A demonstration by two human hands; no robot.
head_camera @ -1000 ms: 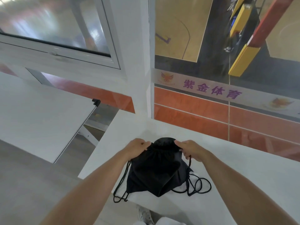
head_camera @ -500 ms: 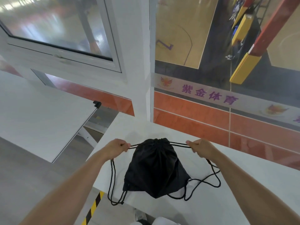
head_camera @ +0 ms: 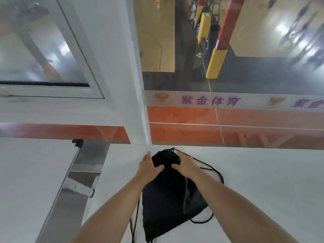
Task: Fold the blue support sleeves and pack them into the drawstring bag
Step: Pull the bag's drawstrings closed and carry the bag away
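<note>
The white table (head_camera: 263,181) is occupied near its far edge by the black bag (head_camera: 168,199), which is laid flat with its mouth gathered tight. No blue sleeves are seen outside it, so they are judged to be packed already. The neck is clasped from both sides, by the left grip (head_camera: 149,168) with its thumb hooked over and by the right grip (head_camera: 185,163) wrapped on top. The cords (head_camera: 217,174) are left trailing loose. Only letting go seems to be left.

The black fabric drawstring bag (head_camera: 168,204) and its thin black cords (head_camera: 216,172) show dark against the plain white tabletop (head_camera: 263,181). Beyond, a solid orange wall band (head_camera: 184,116) runs under a pale banner strip (head_camera: 254,101) printed with purple characters and orange emblems. Far right, yellow padding (head_camera: 216,63) adjoins a red post (head_camera: 229,23).
</note>
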